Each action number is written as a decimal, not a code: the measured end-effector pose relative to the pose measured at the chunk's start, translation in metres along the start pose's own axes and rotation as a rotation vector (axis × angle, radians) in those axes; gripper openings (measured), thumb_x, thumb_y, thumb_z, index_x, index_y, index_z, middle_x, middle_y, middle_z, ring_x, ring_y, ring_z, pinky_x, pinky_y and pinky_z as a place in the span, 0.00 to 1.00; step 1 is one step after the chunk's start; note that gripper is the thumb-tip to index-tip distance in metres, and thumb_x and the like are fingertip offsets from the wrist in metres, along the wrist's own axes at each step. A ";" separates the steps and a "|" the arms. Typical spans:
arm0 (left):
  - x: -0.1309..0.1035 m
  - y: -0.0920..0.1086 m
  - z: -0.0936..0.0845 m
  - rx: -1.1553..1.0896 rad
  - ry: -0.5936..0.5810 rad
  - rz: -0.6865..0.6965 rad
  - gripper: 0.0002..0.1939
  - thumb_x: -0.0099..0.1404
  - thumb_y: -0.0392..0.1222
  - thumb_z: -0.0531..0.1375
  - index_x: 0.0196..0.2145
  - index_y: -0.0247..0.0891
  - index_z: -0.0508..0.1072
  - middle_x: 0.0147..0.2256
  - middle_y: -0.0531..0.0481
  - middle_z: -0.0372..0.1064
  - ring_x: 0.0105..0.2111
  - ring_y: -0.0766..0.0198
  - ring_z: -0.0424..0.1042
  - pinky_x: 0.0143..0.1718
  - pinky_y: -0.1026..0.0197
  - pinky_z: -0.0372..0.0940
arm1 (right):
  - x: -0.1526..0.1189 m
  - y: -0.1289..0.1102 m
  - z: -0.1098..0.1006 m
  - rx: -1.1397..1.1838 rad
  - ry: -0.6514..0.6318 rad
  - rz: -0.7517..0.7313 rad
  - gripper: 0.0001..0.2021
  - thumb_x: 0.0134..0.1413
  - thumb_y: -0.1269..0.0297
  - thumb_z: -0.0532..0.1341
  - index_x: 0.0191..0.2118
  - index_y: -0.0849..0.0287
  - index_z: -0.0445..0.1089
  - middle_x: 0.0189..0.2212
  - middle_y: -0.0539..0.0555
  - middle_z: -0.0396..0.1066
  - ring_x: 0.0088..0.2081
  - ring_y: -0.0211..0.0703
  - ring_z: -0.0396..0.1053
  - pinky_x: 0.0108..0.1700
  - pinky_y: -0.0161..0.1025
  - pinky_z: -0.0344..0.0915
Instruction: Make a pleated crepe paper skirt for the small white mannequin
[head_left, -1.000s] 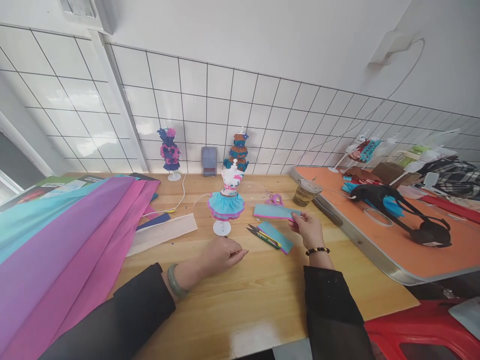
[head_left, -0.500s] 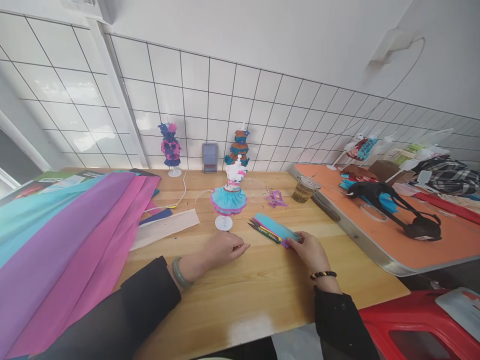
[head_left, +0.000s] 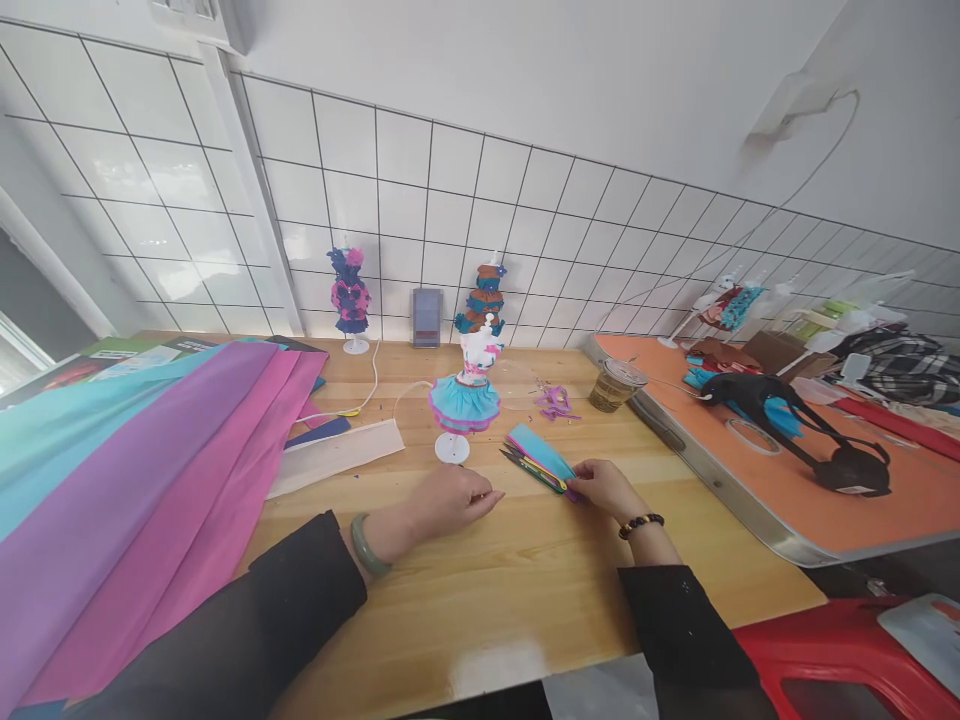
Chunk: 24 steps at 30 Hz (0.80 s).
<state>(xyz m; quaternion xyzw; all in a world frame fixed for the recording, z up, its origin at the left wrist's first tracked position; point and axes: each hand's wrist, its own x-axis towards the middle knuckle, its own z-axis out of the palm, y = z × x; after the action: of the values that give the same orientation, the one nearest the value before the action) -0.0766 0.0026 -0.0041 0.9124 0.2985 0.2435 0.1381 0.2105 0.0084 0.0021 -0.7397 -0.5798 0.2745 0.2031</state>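
My right hand (head_left: 606,490) is closed at the near end of a light blue strip (head_left: 540,449), its fingertips pinching that end. Pink and purple edges show beneath the strip. Alongside lie yellow-and-green thread snips (head_left: 534,470) with dark blades, close to my fingertips. My left hand (head_left: 448,503) rests on the table with its fingers curled and thumb against the forefinger; anything between them is too small to make out. Just beyond it stands a small white dress form (head_left: 478,352) on a round base, wearing a blue ruffled skirt (head_left: 463,402) with purple trim.
Large purple, pink and blue sheets (head_left: 187,480) cover the left side, near a pale strip (head_left: 337,457). Two dressed forms and a phone (head_left: 427,318) stand by the tiled wall. Purple scraps (head_left: 556,402) and a lidded cup (head_left: 616,385) are right of centre, beside an orange board (head_left: 675,440).
My right hand has shifted slightly left and its fingers have drawn together on the strip's near end. My left hand keeps its curled pose. The view has shifted slightly.
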 end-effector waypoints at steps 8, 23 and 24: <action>0.000 0.001 -0.001 0.000 0.012 0.002 0.23 0.69 0.45 0.46 0.19 0.35 0.64 0.19 0.51 0.65 0.20 0.69 0.57 0.25 0.63 0.48 | 0.007 -0.020 -0.013 0.073 0.095 -0.097 0.04 0.40 0.65 0.60 0.23 0.61 0.68 0.20 0.49 0.69 0.26 0.39 0.64 0.26 0.33 0.56; -0.001 0.001 -0.003 0.035 -0.001 -0.023 0.23 0.69 0.47 0.47 0.20 0.35 0.66 0.21 0.51 0.68 0.20 0.70 0.59 0.24 0.63 0.48 | 0.061 -0.087 0.028 0.219 -0.177 -0.046 0.20 0.50 0.65 0.61 0.50 0.65 0.66 0.22 0.52 0.72 0.25 0.38 0.71 0.24 0.31 0.65; -0.001 0.002 -0.004 0.035 -0.003 -0.027 0.22 0.69 0.47 0.47 0.20 0.35 0.67 0.21 0.51 0.68 0.21 0.70 0.59 0.24 0.63 0.48 | 0.063 -0.089 0.030 0.180 -0.174 -0.043 0.20 0.51 0.64 0.61 0.50 0.65 0.65 0.22 0.52 0.72 0.25 0.39 0.72 0.24 0.31 0.65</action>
<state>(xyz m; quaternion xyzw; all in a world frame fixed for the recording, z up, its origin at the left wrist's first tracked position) -0.0780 0.0013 -0.0006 0.9110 0.3148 0.2347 0.1257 0.1359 0.0904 0.0233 -0.6792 -0.5839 0.3843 0.2235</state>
